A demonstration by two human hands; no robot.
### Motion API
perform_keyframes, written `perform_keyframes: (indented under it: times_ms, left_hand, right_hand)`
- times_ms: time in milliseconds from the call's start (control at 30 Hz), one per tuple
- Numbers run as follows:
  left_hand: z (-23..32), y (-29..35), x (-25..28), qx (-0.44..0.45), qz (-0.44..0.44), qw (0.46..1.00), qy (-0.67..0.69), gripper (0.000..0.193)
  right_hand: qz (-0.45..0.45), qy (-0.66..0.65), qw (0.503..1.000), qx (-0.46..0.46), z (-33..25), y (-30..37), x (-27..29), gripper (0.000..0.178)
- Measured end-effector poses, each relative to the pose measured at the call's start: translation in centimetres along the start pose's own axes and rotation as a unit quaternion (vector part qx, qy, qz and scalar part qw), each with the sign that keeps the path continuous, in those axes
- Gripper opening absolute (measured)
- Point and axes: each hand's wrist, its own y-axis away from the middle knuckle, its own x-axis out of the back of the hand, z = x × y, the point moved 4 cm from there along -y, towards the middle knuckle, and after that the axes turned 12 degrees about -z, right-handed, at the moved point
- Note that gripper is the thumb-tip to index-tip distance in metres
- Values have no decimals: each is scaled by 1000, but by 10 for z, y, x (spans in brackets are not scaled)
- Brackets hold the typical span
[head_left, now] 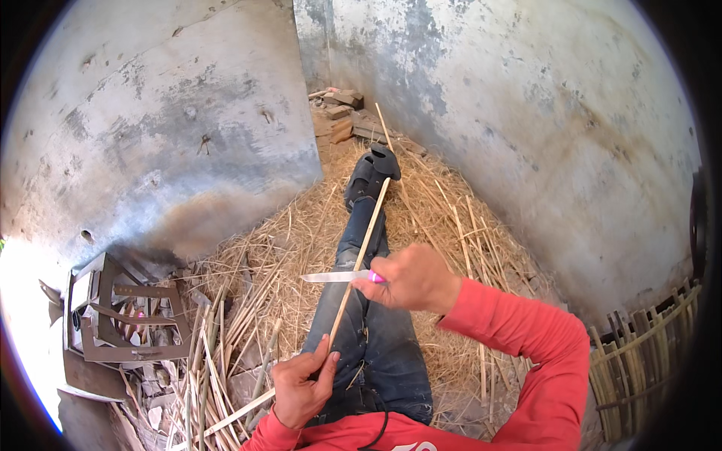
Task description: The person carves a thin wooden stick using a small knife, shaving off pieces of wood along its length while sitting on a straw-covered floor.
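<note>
Clear space separates my right hand (pixel 417 278) from the mottled grey right-hand wall (pixel 556 150); leftward, a slender pale wooden strip (pixel 374 219) obstructs.

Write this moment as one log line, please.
left hand: holding pale strip | right hand: holding knife | knife: crossing strip | strip: slanting over legs | around: straw-like litter

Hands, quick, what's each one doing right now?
Left hand: closed, holding the pale strip.
Right hand: closed, holding the knife by its pink handle.
</note>
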Motion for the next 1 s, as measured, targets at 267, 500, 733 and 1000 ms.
perform_keyframes:
  times_ms: [267,500,733,1000]
  left_hand:
    - [1,9,9,-2,32,994,104,24]
    - [-13,6,10,87,32,963,251,21]
    - [-16,0,12,87,27,963,252,15]
    - [-21,6,6,96,18,963,250,13]
  right_hand:
    - [184,-23,951,-247,139,-2,55,59]
    - [108,-43,992,39,-15,7,5,58]
    - [176,67,981,45,-6,-9,12,56]
    - [194,90,973,88,-6,-30,10,56]
